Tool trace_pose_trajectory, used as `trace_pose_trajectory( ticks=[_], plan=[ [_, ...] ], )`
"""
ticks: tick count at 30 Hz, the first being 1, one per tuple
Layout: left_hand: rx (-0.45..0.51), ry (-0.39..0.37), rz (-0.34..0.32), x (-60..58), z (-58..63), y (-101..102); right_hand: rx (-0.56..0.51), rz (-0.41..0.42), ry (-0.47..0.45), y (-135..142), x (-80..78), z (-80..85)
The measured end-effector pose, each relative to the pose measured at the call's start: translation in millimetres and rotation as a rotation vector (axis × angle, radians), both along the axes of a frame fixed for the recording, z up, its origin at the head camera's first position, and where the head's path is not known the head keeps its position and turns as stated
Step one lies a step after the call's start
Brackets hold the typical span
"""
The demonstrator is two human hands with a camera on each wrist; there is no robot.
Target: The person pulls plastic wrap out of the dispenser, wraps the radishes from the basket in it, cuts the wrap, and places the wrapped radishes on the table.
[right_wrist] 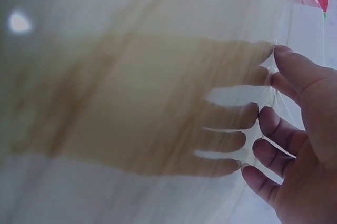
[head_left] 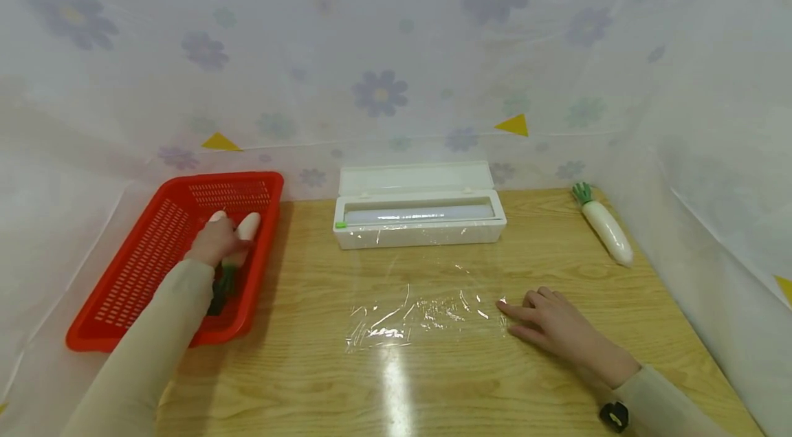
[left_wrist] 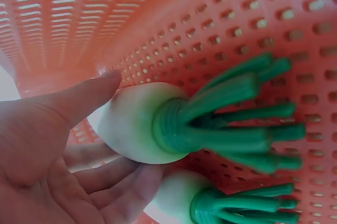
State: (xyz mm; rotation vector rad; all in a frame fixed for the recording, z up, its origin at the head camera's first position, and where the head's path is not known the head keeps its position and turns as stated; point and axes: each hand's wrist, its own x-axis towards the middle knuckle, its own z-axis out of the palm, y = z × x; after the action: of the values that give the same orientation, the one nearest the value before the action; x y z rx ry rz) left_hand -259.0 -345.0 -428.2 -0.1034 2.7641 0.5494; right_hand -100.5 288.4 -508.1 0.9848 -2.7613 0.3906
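Left wrist: radish (left_wrist: 139,121) in L hand (left_wrist: 52,166)

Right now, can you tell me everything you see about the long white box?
The white box looks plastic and smooth. It lies near the back of the wooden table, its lid tipped open behind. A pale roll lies inside; a small green piece sits at the front left corner. Clear film runs over its front onto the table. No one holds it.
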Motion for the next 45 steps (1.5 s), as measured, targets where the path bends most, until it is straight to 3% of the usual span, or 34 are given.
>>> trace_pose_trajectory(
  ticks=[11,17,29,35,39,45],
  plan=[
    [0.043,-0.041,0.065,8.0,0.7,0,-0.007,0.014,0.012,0,0.6,-1.4],
    [0.023,0.048,0.018,10.6,9.2,-1,-0.016,0.016,0.015,0,0.5,-2.2],
    [0.109,0.174,0.055,29.3,37.8,6,-0.021,0.017,0.013,0,-0.3,-1.5],
    [0.147,0.273,0.069,37.5,52.3,18,-0.023,0.017,0.013,1,-0.8,-1.6],
    [0.116,0.383,0.033,43.0,62.1,29,-0.026,0.019,0.017,1,-1.3,-2.4],
    [0.146,0.445,-0.030,58.3,82.9,57,-0.035,0.024,0.024,2,-2.0,-3.1]
  ],
)
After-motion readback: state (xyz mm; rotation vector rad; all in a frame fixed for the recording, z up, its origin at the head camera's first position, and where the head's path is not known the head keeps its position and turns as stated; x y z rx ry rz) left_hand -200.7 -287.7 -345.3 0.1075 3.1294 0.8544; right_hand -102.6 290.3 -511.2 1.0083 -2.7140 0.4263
